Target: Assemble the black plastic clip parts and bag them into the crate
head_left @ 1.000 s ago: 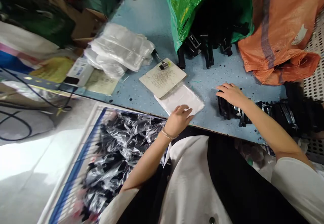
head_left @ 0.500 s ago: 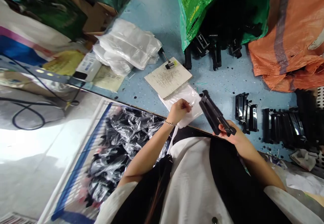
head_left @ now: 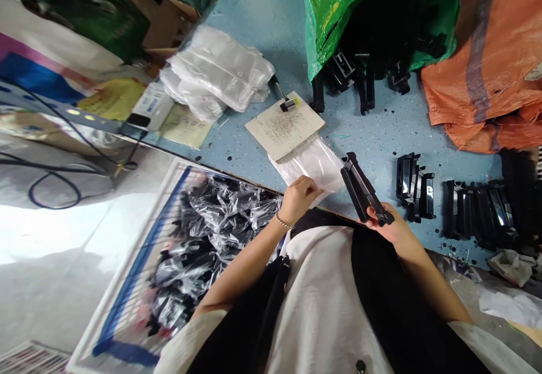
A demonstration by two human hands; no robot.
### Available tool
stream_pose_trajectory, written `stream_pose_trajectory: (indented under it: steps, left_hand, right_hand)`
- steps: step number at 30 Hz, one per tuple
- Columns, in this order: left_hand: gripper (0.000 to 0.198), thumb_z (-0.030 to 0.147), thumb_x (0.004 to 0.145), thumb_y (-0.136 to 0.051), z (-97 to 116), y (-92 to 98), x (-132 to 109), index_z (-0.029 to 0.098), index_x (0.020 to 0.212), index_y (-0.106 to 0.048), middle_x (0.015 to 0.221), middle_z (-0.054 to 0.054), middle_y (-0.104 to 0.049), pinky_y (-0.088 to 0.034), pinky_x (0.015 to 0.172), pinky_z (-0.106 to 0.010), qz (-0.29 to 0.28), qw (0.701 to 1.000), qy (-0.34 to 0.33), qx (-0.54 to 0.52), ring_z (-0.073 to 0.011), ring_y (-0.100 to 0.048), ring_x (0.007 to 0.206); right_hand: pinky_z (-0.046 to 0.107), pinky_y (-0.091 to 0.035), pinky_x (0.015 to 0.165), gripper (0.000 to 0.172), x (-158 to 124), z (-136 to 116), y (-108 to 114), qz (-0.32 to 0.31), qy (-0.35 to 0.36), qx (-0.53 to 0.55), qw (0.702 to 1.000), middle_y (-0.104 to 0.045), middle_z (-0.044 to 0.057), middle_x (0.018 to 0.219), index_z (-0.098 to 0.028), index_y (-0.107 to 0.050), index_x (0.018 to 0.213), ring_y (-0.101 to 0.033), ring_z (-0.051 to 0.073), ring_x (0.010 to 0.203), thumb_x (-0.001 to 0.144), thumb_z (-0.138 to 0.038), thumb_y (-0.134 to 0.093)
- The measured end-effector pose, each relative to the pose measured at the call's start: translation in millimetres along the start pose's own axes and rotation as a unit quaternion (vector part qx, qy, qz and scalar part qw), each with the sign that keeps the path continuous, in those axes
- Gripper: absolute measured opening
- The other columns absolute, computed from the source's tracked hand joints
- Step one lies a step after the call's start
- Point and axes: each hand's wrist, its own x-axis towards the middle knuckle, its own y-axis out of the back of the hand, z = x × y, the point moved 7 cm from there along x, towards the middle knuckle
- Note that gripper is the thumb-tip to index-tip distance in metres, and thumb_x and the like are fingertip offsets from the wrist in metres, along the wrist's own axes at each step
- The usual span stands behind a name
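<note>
Black plastic part lies across my right hand, tilted up from the counter's edge, with my right fingers curled around its lower end and clamped on it. My left hand is on the corner of a clear plastic bag. My left fingers are close together there, though I cannot tell whether they pinch the film or only rest on it.

Just past my right hand, more black plastic parts stand in a small group on the counter, with a longer row of them beside it. The bag's far end touches a pale square board dusted with tiny dark bits, and a small metal-headed tool lies at the board's top corner. Beyond that are a pile of clear bags, a green woven sack spilling black parts and an orange woven sack.

Off the counter to my left, a white-and-blue crate holds black parts wrapped in clear plastic.
</note>
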Motion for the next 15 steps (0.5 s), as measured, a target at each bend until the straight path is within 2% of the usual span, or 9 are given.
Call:
stream_pose_trajectory:
  steps: [2, 4, 7, 9, 12, 15]
  left_hand:
    - [0.015, 0.023, 0.090, -0.064, -7.8, 1.7, 5.4, 0.019, 0.076, -0.065, 0.080, -0.003, -0.069, -0.052, 0.075, -0.028, -0.023, 0.997, 0.043, -0.055, -0.0162, -0.065, 0.077]
    - [0.004, 0.021, 0.087, -0.065, -14.6, 1.2, 8.6, 0.019, 0.084, -0.067, 0.080, -0.002, -0.070, -0.052, 0.073, -0.026, -0.041, 0.988, 0.097, -0.109, -0.0155, -0.066, 0.076]
    - [0.012, 0.021, 0.082, -0.069, -22.1, 0.0, 10.8, 0.019, 0.092, -0.062, 0.071, 0.003, -0.067, -0.049, 0.060, -0.023, -0.030, 0.974, 0.162, -0.154, -0.0134, -0.064, 0.063]
    - [0.009, 0.015, 0.084, -0.063, -18.3, 0.4, 14.3, 0.018, 0.092, -0.062, 0.073, 0.002, -0.070, -0.052, 0.062, -0.024, -0.023, 0.981, 0.133, -0.138, -0.0133, -0.066, 0.065]
    - [0.026, 0.005, 0.086, -0.049, -2.9, 2.6, 17.5, 0.017, 0.097, -0.069, 0.096, -0.006, -0.076, -0.059, 0.084, -0.031, -0.032, 0.999, 0.005, -0.037, -0.0172, -0.072, 0.090]
    - [0.037, 0.009, 0.094, -0.045, 6.8, 7.2, 11.0, 0.016, 0.120, -0.070, 0.124, -0.013, -0.071, -0.060, 0.096, -0.038, -0.022, 0.992, -0.075, 0.103, -0.0238, -0.070, 0.111]
  right_hand:
    - [0.027, -0.029, 0.050, 0.043, -2.6, 1.1, -2.7, -0.001, 0.001, 0.003, 1.000, -0.055, -0.002, 0.059, -0.021, -0.058, 0.061, -0.046, 0.010, 0.051, 0.063, -0.051, -0.089]
    - [0.027, -0.031, 0.050, 0.042, -7.5, 3.3, -2.6, 0.003, -0.006, 0.021, 1.000, -0.056, -0.002, 0.060, -0.021, -0.059, 0.061, -0.049, 0.010, 0.052, 0.063, -0.050, -0.090]
    - [0.026, -0.032, 0.049, 0.042, -14.6, 14.6, -7.0, -0.028, -0.042, 0.071, 0.996, -0.059, -0.001, 0.063, -0.021, -0.061, 0.063, -0.052, 0.011, 0.054, 0.062, -0.051, -0.091]
    - [0.024, -0.032, 0.047, 0.041, -16.9, 28.4, -16.8, -0.080, -0.084, 0.094, 0.989, -0.058, -0.001, 0.062, -0.020, -0.066, 0.069, -0.052, 0.011, 0.053, 0.062, -0.051, -0.092]
    - [0.019, -0.030, 0.042, 0.040, -14.5, 51.1, -32.5, -0.139, -0.153, 0.150, 0.967, -0.057, -0.002, 0.062, -0.016, -0.071, 0.083, -0.043, 0.006, 0.049, 0.069, -0.049, -0.090]
    - [0.015, -0.027, 0.037, 0.036, -7.5, 64.0, -44.1, -0.171, -0.199, 0.235, 0.936, -0.053, -0.003, 0.063, -0.012, -0.071, 0.091, -0.033, 0.004, 0.047, 0.080, -0.044, -0.082]
